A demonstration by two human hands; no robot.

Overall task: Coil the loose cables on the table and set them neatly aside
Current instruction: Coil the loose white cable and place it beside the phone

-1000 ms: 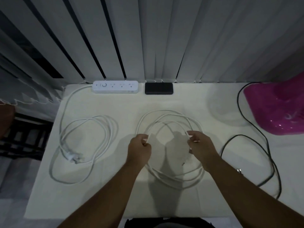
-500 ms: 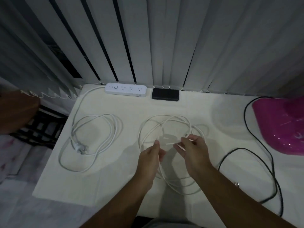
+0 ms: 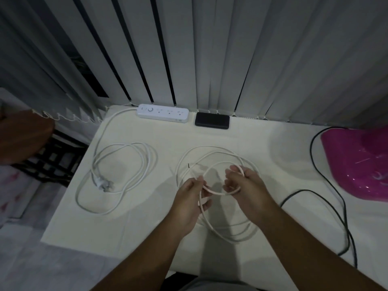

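Your left hand (image 3: 190, 198) and right hand (image 3: 244, 184) have closed in — both now pinch 1 small loop of the white cable (image 3: 218, 153); coiling has started, the far turns lie slack.

The scene is dim and flat, with a cool grey cast and visible noise in the dark areas. Light falls from above and behind the person, throwing soft shadows of the arms onto the table (image 3: 147, 217), darkest at its near edge. The pink plastic object (image 3: 357, 164), right of the table, carries small specular glints. The vertical blinds (image 3: 210, 59) behind the table fan and bend outward, showing wide-angle distortion. Corners fall off into murk; fine detail is soft throughout.
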